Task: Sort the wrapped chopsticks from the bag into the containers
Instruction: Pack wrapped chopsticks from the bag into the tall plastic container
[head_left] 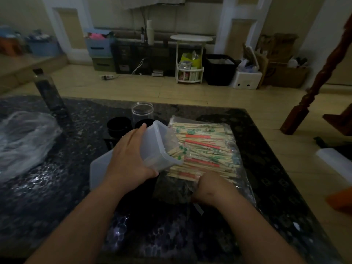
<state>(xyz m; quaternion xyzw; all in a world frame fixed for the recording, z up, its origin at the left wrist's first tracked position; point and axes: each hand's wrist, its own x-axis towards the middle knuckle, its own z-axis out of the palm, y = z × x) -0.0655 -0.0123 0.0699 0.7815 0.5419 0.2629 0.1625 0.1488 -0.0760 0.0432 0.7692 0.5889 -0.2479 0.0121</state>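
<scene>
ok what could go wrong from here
The container, tilted in the left hand with its mouth against the chopsticks, holds a few that could slide back out. A shove from the right hand at the pile's near end may scatter sticks off the bag. The clear jar behind could get knocked.

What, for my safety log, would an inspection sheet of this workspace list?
Surface: dark speckled table, glossy.
Job's things: wrapped chopsticks in clear bag; tilted plastic container holds some.
Clutter: crumpled plastic, clear jar, dark bottle.
Hands: left hand grips container; right hand at chopsticks' near ends, grip unclear.
Cables: power strip and cord on floor.
Surroundings: storage boxes, white side table.
</scene>
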